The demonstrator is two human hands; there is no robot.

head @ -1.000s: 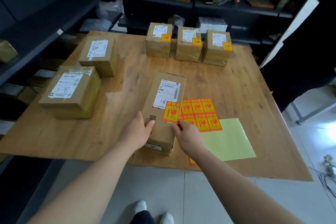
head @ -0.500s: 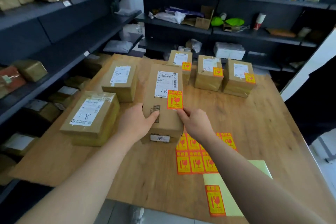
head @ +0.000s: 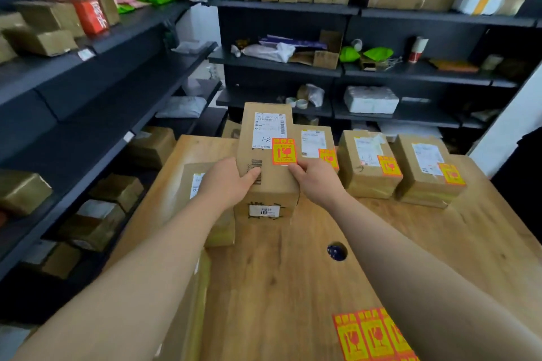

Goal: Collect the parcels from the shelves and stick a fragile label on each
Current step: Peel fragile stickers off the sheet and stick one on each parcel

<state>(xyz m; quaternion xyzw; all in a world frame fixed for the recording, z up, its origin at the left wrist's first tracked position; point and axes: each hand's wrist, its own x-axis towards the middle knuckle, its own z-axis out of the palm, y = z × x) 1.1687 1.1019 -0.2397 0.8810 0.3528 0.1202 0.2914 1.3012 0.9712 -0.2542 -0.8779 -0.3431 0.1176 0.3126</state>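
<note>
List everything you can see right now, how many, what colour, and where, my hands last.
Long brown cardboard parcel with white shipping label: one, brown, mid-table between both hands.
Orange fragile sticker: one, orange-red, on that parcel's top.
Stickered brown cardboard parcels: three, brown, row along the table's far edge.
Unstickered brown cardboard parcel: at least one, brown, table's left, partly behind the left forearm.
Sheet of orange fragile stickers: one, orange, table's near right.
Light wooden table: one, tan, has a round hole.
Dark metal shelves: several tiers, black, left and back, holding boxes and bags.
Left hand: one, grips the parcel's left edge.
Right hand: one, pinches its right edge by the sticker.
</note>
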